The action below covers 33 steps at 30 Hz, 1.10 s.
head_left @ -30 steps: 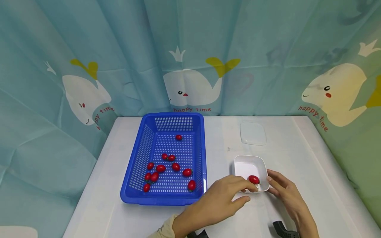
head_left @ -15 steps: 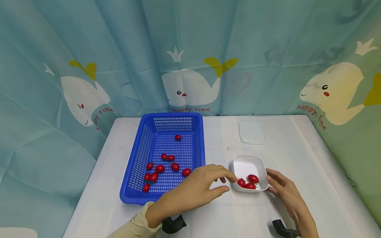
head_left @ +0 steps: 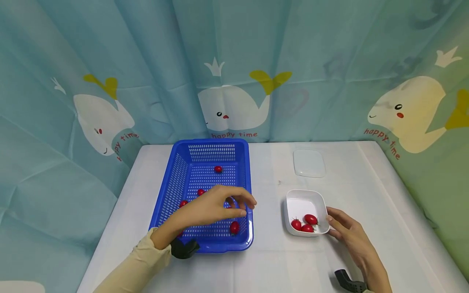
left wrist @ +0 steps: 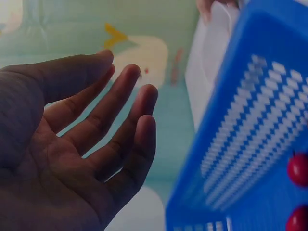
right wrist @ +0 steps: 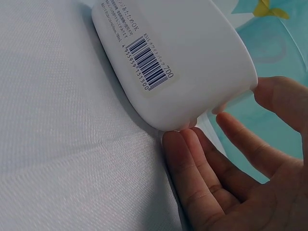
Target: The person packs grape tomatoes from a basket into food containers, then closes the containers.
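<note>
My left hand (head_left: 214, 205) is over the blue basket (head_left: 216, 247) in the head view, its fingers loosely bent. In the left wrist view the palm and spread fingers hold nothing. Several cherry tomatoes lie in the basket, one of them a cherry tomato (head_left: 234, 227) near its front right corner; my hand and forearm hide others. My right hand (head_left: 349, 232) holds the white square container (right wrist: 192, 57) at its right side, thumb at the rim and fingertips against the lower wall. Three cherry tomatoes (head_left: 311, 219) rest inside toward the front.
A clear lid (head_left: 309, 163) lies flat behind the container on the white-covered table (head_left: 269, 260). A blue-green curtain (head_left: 161, 81) with whale prints rises behind and at both sides. A barcode label (right wrist: 148, 62) is on the container's wall.
My left hand has moved left, from over the container to over the basket. Three tomatoes now show in the container, where one showed earlier. My right hand stays at the container.
</note>
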Motion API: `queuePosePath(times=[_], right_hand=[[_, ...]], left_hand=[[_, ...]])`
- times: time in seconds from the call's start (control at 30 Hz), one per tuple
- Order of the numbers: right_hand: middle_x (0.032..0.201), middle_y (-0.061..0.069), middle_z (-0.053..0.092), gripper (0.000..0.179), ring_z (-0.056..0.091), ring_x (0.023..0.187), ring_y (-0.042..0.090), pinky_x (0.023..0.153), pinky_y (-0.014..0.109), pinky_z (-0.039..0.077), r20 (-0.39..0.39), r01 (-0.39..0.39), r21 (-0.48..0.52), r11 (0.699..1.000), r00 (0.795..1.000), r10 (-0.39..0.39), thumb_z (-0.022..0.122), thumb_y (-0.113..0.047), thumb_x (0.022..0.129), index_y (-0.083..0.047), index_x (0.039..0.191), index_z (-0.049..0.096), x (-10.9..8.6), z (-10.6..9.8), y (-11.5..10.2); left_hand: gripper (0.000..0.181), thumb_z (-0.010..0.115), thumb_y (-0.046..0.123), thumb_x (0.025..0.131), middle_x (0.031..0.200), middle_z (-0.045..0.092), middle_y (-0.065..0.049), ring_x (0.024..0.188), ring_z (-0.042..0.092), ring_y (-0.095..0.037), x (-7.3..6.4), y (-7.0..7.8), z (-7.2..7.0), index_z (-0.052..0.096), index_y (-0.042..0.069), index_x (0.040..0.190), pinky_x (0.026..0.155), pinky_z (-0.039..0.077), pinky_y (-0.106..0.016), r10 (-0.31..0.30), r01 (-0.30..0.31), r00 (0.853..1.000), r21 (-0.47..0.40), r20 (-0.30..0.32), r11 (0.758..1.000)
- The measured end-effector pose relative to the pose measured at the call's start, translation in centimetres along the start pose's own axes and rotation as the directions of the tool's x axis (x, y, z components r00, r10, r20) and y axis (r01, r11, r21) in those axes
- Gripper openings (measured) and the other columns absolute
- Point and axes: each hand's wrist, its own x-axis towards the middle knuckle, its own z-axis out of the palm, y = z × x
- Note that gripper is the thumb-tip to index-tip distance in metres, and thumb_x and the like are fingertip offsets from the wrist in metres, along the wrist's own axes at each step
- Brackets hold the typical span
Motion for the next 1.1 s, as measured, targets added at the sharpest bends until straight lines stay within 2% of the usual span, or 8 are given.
queuePosePath(times=[0.1, 0.3, 0.57, 0.7, 0.8, 0.93, 1.1], right_hand=[[0.114, -0.029, 0.062, 0.053, 0.064, 0.104, -0.009, 0.086, 0.018, 0.059, 0.0, -0.002, -0.008, 1.0, 1.0, 0.002, 0.063, -0.026, 0.106, 0.004, 0.148, 0.049, 0.0, 0.0, 0.0], [0.115, -0.028, 0.063, 0.052, 0.065, 0.104, -0.008, 0.086, 0.018, 0.06, 0.001, 0.007, 0.009, 1.0, 1.0, -0.007, 0.063, -0.023, 0.105, 0.004, 0.148, 0.05, 0.0, 0.1, 0.1], [0.114, -0.029, 0.061, 0.053, 0.063, 0.104, -0.009, 0.086, 0.018, 0.059, -0.003, -0.01, -0.014, 1.0, 1.0, 0.01, 0.063, -0.025, 0.105, 0.003, 0.148, 0.049, -0.1, -0.1, 0.1], [0.116, -0.028, 0.06, 0.056, 0.063, 0.105, -0.009, 0.087, 0.018, 0.059, 0.006, -0.009, -0.029, 1.0, 1.0, 0.009, 0.063, -0.026, 0.106, 0.004, 0.15, 0.047, -0.1, -0.1, 0.0], [0.116, -0.028, 0.06, 0.057, 0.063, 0.106, -0.009, 0.087, 0.017, 0.059, 0.01, -0.012, -0.037, 0.999, 1.0, 0.012, 0.062, -0.027, 0.106, 0.004, 0.151, 0.045, 0.0, 0.0, 0.0], [0.116, -0.028, 0.06, 0.058, 0.063, 0.105, -0.009, 0.087, 0.017, 0.059, 0.006, -0.02, -0.041, 0.999, 1.0, 0.02, 0.063, -0.027, 0.106, 0.004, 0.151, 0.045, 0.0, 0.0, -0.1], [0.115, -0.028, 0.06, 0.057, 0.063, 0.105, -0.009, 0.087, 0.018, 0.059, 0.001, -0.024, -0.029, 0.999, 1.0, 0.024, 0.064, -0.027, 0.105, 0.004, 0.15, 0.047, 0.0, 0.0, -0.1]], left_hand=[[0.029, 0.07, 0.016, 0.1, 0.123, 0.075, 0.0, 0.106, 0.069, -0.008, -0.1, -1.4, -1.1, 0.071, 0.018, 0.129, 0.096, 0.057, -0.028, 0.003, -0.003, 1.0, 0.024, -0.006, 1.0], [0.027, 0.072, 0.015, 0.098, 0.123, 0.075, -0.005, 0.104, 0.069, -0.013, -0.5, -4.3, -2.7, 0.072, 0.02, 0.125, 0.092, 0.06, -0.033, -0.067, 0.071, 0.997, 0.077, -0.045, 0.995], [0.026, 0.075, 0.01, 0.095, 0.118, 0.076, -0.015, 0.092, 0.067, -0.014, -0.9, -8.1, -4.4, 0.073, 0.007, 0.121, 0.084, 0.06, -0.027, -0.144, 0.148, 0.989, 0.124, -0.04, 0.981], [0.029, 0.078, 0.005, 0.092, 0.114, 0.076, -0.016, 0.091, 0.067, -0.016, -1.1, -9.1, -4.7, 0.073, 0.001, 0.12, 0.086, 0.061, -0.03, -0.165, 0.168, 0.986, 0.168, -0.032, 0.971], [0.029, 0.08, 0.005, 0.09, 0.111, 0.076, -0.014, 0.089, 0.066, -0.014, -1.2, -9.7, -4.9, 0.073, 0.001, 0.118, 0.085, 0.06, -0.03, -0.188, 0.189, 0.982, 0.197, -0.027, 0.962], [0.031, 0.082, 0.006, 0.088, 0.11, 0.076, -0.01, 0.087, 0.064, -0.014, -1.3, -10.3, -4.9, 0.074, 0.003, 0.117, 0.084, 0.058, -0.029, -0.231, 0.23, 0.973, 0.232, -0.023, 0.945], [0.03, 0.084, 0.005, 0.086, 0.107, 0.074, -0.009, 0.092, 0.063, -0.019, -1.4, -11.0, -4.8, 0.075, 0.005, 0.115, 0.086, 0.059, -0.034, -0.295, 0.294, 0.955, 0.271, -0.038, 0.917]])
